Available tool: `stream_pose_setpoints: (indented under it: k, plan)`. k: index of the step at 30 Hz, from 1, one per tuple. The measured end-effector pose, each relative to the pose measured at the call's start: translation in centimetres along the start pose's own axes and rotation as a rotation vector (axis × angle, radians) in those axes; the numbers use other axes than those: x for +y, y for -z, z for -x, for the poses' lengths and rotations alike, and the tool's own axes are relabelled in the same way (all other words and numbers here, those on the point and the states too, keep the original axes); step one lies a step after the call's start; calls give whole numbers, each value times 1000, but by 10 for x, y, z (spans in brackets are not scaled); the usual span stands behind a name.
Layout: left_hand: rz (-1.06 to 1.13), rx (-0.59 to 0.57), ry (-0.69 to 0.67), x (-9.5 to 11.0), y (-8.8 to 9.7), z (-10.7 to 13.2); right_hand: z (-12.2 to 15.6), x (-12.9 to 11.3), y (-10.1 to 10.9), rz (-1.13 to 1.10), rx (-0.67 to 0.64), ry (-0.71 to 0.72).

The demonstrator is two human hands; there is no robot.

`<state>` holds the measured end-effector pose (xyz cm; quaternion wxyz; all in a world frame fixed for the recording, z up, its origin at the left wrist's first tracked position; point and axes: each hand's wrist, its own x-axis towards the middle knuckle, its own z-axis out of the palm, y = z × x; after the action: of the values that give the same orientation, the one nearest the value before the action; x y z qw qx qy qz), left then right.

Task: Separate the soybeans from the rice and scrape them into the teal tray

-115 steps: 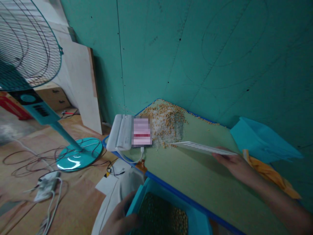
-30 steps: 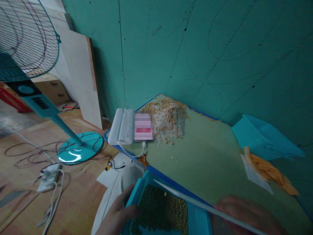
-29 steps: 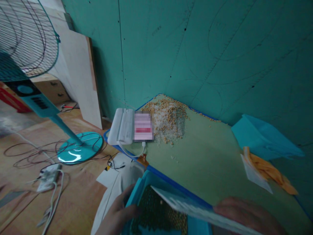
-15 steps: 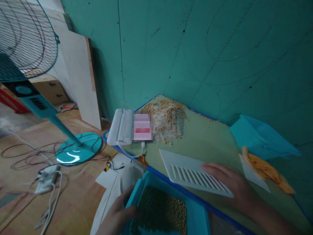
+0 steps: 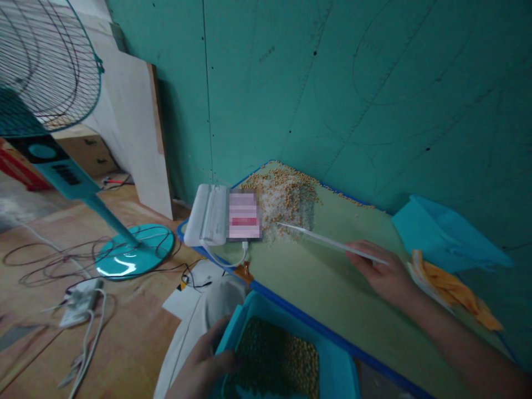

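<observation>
My right hand (image 5: 376, 269) grips a white slotted plastic plate (image 5: 320, 238), seen nearly edge-on. The plate's far end meets the near side of a pile of tan beans and clear grains (image 5: 291, 191) on the pale green tabletop (image 5: 282, 277). At the bottom, my left hand (image 5: 205, 357) is closed on the left wall of a blue plastic bin (image 5: 338, 363), below the table's blue edge. Tan beans (image 5: 302, 360) lie in the bin, with a dark shadow over part of its contents. The left fingertips are partly hidden inside the wall.
A white device (image 5: 206, 215) and a pixelated screen (image 5: 244, 216) sit left of the pile, joined by a cable. A blue dustpan-like container (image 5: 449, 233) and an orange cloth (image 5: 455, 288) lie at right. On the floor, a fan base (image 5: 133, 252) stands near a power strip (image 5: 81, 302).
My right hand has raised the slotted plate and turned it on edge, carrying its far end forward to the pile. My left hand stays on the bin.
</observation>
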<state>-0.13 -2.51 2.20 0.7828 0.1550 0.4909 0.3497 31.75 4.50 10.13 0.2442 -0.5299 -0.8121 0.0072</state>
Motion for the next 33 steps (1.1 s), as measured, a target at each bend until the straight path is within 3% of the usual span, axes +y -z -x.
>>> stream_pose_setpoints:
  k: [4, 9, 15, 20, 29, 33]
  plan:
    - [-6, 49, 10, -4, 6, -4, -11, -3, 0, 34, -36, -91]
    - [-28, -40, -93, -3, 10, -6, -14, -8, 2, -8, -78, -101]
    - [-28, -67, -40, 3, 1, 0, -9, -15, 10, -12, -86, -140]
    - [-21, -118, -53, 3, 2, -3, -9, -7, 9, 1, -81, -213]
    - [-54, 15, -1, 5, 3, 2, -3, -2, 10, -31, -85, -280]
    - [-97, -53, -69, 0, 6, -7, -4, -3, 10, -61, -115, -285]
